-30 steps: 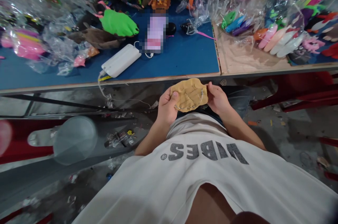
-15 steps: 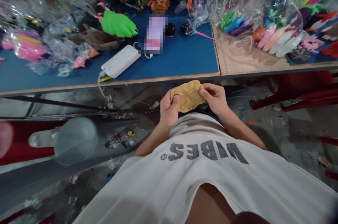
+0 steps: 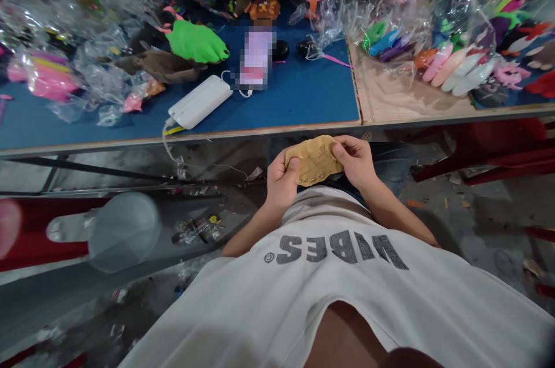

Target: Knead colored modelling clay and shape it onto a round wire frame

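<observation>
Blue table [image 3: 303, 102] behind | left hand [image 3: 281, 183], right hand [image 3: 358, 163] both clamped on tan toy [image 3: 313, 160]

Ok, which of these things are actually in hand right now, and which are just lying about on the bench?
In hand:
tan soft piece, with a chain along its lower edge
left hand, gripping its left end
right hand, gripping its right end

Lying about:
white power bank
green soft piece
brown soft piece
blue bench top

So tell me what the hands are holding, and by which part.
Both hands hold one tan paw-shaped soft toy with a small chain along its lower edge. The left hand pinches its left edge, thumb on top; the right hand pinches its right edge.
</observation>
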### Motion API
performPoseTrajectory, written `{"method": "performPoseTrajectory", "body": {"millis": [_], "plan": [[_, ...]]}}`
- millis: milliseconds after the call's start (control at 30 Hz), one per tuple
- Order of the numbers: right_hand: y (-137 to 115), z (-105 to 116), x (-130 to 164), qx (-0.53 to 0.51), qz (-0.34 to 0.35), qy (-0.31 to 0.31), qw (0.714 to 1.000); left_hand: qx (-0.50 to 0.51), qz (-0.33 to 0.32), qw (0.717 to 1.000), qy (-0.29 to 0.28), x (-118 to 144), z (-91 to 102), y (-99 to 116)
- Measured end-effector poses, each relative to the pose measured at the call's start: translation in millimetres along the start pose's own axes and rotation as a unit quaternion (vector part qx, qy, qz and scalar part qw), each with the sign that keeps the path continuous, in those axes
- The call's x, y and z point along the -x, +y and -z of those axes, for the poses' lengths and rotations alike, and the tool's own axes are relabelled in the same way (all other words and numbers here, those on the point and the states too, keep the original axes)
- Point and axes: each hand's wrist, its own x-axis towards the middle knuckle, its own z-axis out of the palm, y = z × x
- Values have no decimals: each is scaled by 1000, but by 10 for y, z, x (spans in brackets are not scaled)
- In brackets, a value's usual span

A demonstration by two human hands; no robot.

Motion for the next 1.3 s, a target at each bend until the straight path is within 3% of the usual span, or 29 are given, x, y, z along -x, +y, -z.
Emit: {"method": "performPoseTrajectory", "body": {"millis": [100, 233, 333, 500, 700, 800, 1000, 1167, 1300], "plan": [[43, 71, -23, -90, -60, -43, 993, 74, 15, 997, 18, -31, -29, 53], [146, 139, -8, -135, -120, -92, 979, 90, 6, 994, 57, -54, -39, 50], [185, 98, 32, -122, -94, -94, 984, 78, -6, 994, 71, -31, -47, 26], [156, -46, 48, -115, -56, -81, 988, 54, -31, 997, 43, 24, -60, 29], [130, -105, 40, -109, -40, 1, 993, 35, -45, 998, 31, 45, -50, -6], [108, -64, 42, -92, -54, -19, 994, 33, -26, 998, 47, 32, -64, -8], [105, -1, 15, -151, -138, -69, 977, 35, -15, 997, 62, 11, -78, 2], [130, -19, 2, -133, -107, -79, 982, 25, -21, 998, 53, 43, -54, -3], [142, -59, -2, -112, -61, -25, 991, 3, -44, 998, 38, 67, -34, -37]]}}
